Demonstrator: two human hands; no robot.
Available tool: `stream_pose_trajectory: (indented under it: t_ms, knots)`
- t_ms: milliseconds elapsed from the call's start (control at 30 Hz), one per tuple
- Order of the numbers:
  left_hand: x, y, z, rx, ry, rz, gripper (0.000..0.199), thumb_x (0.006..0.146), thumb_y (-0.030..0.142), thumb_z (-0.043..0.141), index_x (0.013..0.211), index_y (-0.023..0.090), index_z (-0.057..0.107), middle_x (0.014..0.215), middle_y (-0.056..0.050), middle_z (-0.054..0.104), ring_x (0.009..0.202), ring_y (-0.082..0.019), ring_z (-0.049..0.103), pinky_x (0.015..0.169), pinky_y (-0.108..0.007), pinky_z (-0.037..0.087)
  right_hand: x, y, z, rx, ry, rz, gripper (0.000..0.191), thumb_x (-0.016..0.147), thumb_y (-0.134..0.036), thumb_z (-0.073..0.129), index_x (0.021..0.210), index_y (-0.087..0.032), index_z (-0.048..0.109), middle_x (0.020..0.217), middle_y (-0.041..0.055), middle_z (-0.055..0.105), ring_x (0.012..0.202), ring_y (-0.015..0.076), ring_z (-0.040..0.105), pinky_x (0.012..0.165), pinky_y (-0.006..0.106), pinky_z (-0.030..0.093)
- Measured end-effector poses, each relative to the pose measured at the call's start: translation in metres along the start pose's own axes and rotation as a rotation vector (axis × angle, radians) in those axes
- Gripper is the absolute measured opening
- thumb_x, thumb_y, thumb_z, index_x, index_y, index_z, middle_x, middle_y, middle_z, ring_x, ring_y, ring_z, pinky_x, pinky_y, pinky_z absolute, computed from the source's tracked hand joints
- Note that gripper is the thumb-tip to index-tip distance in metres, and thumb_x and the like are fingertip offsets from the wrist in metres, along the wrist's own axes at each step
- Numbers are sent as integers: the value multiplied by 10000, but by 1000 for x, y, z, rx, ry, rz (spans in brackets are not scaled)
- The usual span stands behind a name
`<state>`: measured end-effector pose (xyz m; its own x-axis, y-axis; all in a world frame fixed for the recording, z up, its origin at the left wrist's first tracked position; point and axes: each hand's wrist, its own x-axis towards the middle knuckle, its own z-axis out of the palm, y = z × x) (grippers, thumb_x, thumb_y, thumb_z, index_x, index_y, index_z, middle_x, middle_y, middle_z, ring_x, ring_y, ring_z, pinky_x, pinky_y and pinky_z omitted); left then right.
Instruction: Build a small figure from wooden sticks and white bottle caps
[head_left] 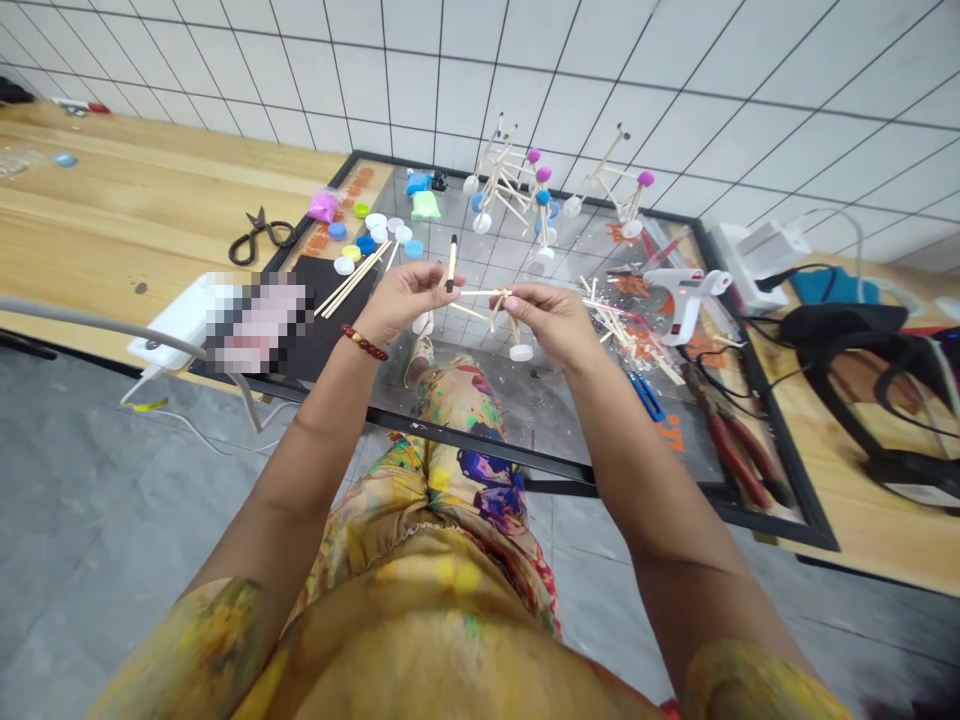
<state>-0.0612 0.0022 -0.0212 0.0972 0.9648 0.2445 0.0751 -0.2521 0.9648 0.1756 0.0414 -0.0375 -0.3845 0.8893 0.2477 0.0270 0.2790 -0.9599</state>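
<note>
1. From the head view, we hold our left hand (401,300) half closed, with thumb and fingertips pinching a thin upright stick with a black upper end (451,262). A bead bracelet (365,342) in dark red circles that wrist.
2. Our right hand (544,315) is also half closed, its fingertips pinching a small frame of wooden sticks (495,305), with a white bottle cap (520,352) on a lower end. The frame sits just beside the black-ended stick, between our hands.
3. Beneath them lies a black-framed glass board (480,445). On it we see finished stick models with coloured caps (502,180), loose sticks (611,325), a white hot glue gun (682,300), red-handled pliers (739,440) and scattered bottle caps (367,230). Black-handled scissors (259,238) lie on the wooden table (135,200) to the left.
</note>
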Motion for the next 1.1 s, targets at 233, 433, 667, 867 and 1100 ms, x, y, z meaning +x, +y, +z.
stream_pose_trajectory:
  t_ms: [233,433,667,867,1100]
  knots:
    - [4,-7,7,-66,24,2,470,610,475,883,951,182,746,1023,-64,751,940,-178,679,843,-318,556,0,-1,3,33,9,8,445,633,-615,855,897,-261,797,918,19,796,892,214,722,905,389,563]
    - [5,-7,-1,-73,-3,1,587,564,478,912,1045,201,722,1186,-106,725,1071,-228,681,852,-334,581,-1,-2,6,41,32,27,462,616,-631,858,879,-258,787,920,25,799,901,228,732,931,417,567]
    - [-33,16,10,310,463,308,407,827,396,761,1192,256,647,1237,-79,645,1218,-218,620,980,-347,540,-2,1,5,-1,38,-8,432,664,-627,827,871,-250,783,914,32,795,920,234,731,899,405,573]
    - [-88,27,89,134,383,115,176,925,301,616,1071,217,669,1016,-59,718,826,-146,692,707,-281,587,-3,6,6,39,58,8,431,656,-606,841,890,-249,778,912,29,787,868,217,723,858,386,581]
    - [-50,17,99,556,396,312,270,927,123,499,1139,180,656,1181,-106,685,1072,-201,667,990,-361,537,-5,8,10,66,38,-16,455,662,-617,834,910,-245,753,886,26,764,841,203,710,821,367,589]
